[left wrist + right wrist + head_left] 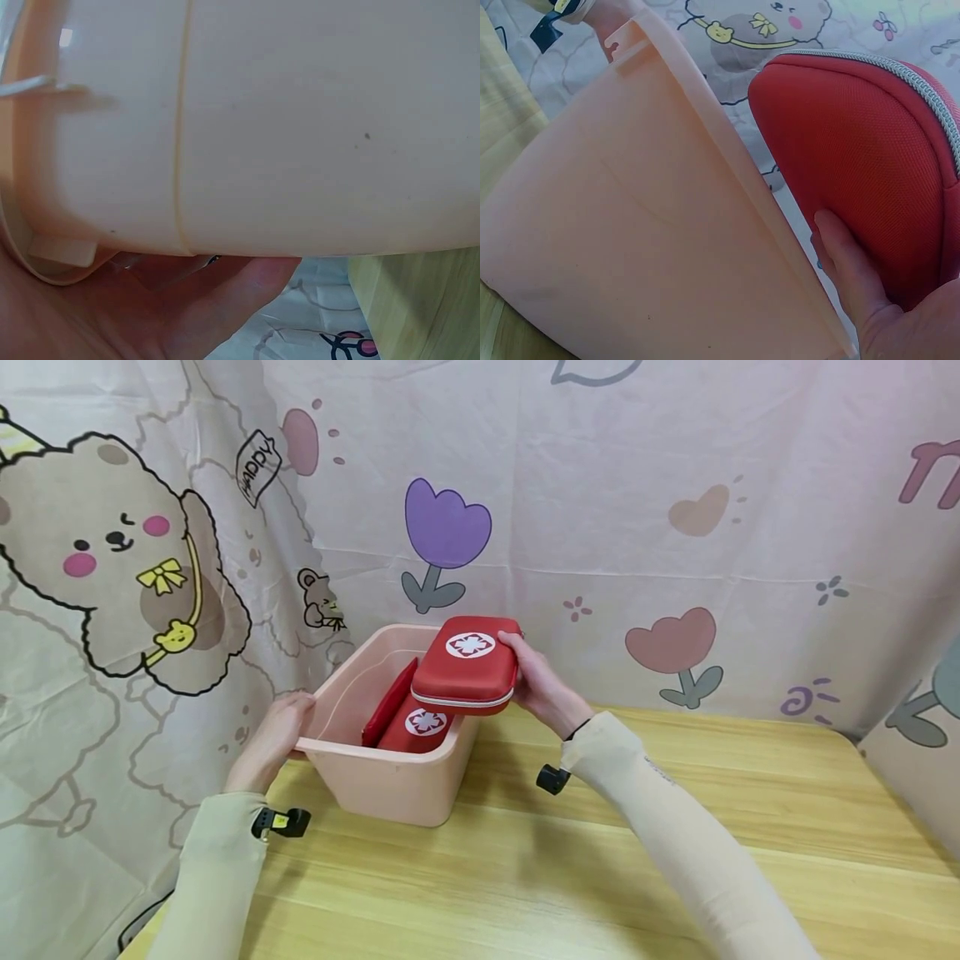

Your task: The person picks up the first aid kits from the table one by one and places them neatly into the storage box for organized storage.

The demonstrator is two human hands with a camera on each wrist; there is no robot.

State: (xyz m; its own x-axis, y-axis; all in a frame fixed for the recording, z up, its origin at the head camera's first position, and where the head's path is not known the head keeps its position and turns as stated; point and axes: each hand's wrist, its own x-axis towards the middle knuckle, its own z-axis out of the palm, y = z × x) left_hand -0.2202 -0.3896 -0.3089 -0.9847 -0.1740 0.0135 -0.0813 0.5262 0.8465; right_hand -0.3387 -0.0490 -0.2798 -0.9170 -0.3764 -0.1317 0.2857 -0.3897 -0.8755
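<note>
My right hand (pixel 534 672) grips a red zippered first aid case (pixel 457 670) by its right side. The case has a white round emblem on its lid and a pale zipper round its edge. It is held over the right rim of a pink plastic bin (pixel 390 781). My left hand (pixel 273 735) holds the bin's left rim, and in the left wrist view its fingers (pixel 240 289) lie along the outer wall. Inside the bin are a second red case (pixel 408 739) with the same emblem and a flat red item (pixel 390 702) leaning beside it, both partly hidden.
The bin stands on a light wooden table (pixel 510 877), close to a printed cloth (pixel 570 510) that hangs behind and to the left. Black wrist cameras (pixel 552 778) stick out from both sleeves.
</note>
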